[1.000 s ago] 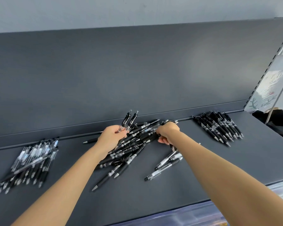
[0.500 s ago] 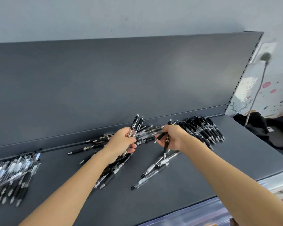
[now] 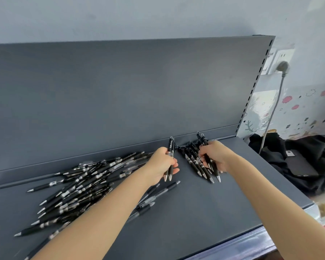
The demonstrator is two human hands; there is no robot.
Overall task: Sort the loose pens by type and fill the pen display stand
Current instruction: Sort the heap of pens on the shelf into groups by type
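A big loose heap of black pens (image 3: 79, 186) lies across the left and middle of the dark grey shelf (image 3: 195, 212). My left hand (image 3: 161, 164) grips two black pens (image 3: 170, 147), held nearly upright with tips pointing down. A sorted bunch of black pens (image 3: 192, 160) lies near the shelf's back right. My right hand (image 3: 214, 154) is over that bunch and holds two black pens (image 3: 202, 139) against it. Two clear-barrelled pens (image 3: 158, 194) lie beneath my left forearm.
The shelf's upright back panel (image 3: 120, 91) rises behind the pens. Right of the shelf, black clothing (image 3: 298, 162) is piled up, and a grey cable (image 3: 272, 109) hangs from a wall plug. The shelf's front edge has a clear strip (image 3: 242, 246).
The view has swung right, so the left pile of pens has left the frame. My right hand moved with its pens to the right-hand bunch. My left hand followed, still holding two pens.
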